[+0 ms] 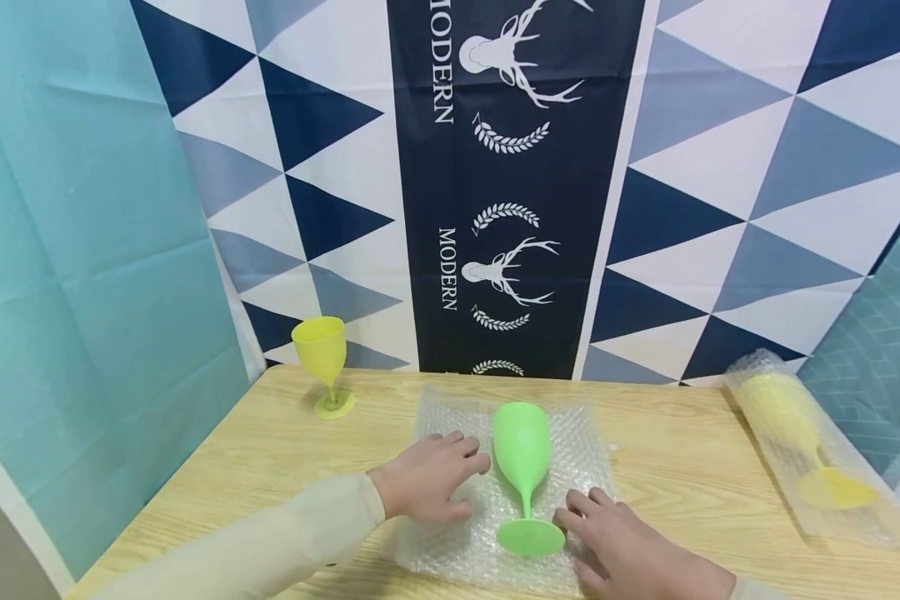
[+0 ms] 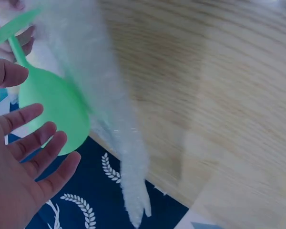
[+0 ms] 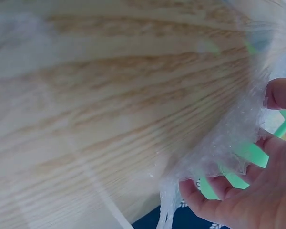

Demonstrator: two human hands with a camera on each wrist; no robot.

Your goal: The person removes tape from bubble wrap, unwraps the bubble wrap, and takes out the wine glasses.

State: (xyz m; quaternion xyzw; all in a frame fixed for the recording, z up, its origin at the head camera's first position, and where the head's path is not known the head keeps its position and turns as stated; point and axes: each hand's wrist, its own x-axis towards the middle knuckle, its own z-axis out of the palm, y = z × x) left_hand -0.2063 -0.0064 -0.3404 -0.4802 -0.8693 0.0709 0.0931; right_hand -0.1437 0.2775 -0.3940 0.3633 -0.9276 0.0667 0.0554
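A light green plastic goblet (image 1: 522,450) lies on its side on a sheet of bubble wrap (image 1: 450,550), its foot toward me. On the goblet's left, my left hand (image 1: 435,477) is over the wrap, apart from the goblet. Its fingers (image 2: 45,155) are spread and loosely bent in the left wrist view, with nothing between them. My right hand (image 1: 630,546) is beside the goblet's foot, at the right edge of the wrap. In the right wrist view its fingers (image 3: 195,195) touch the bubble wrap (image 3: 229,138) without a visible grip.
A yellow goblet (image 1: 321,354) stands upright at the table's back left. Another yellow goblet (image 1: 787,417), wrapped in bubble wrap, lies at the right side. The wooden table (image 1: 682,467) meets a patterned cloth (image 1: 510,183) behind and a teal cloth (image 1: 97,250) on the left.
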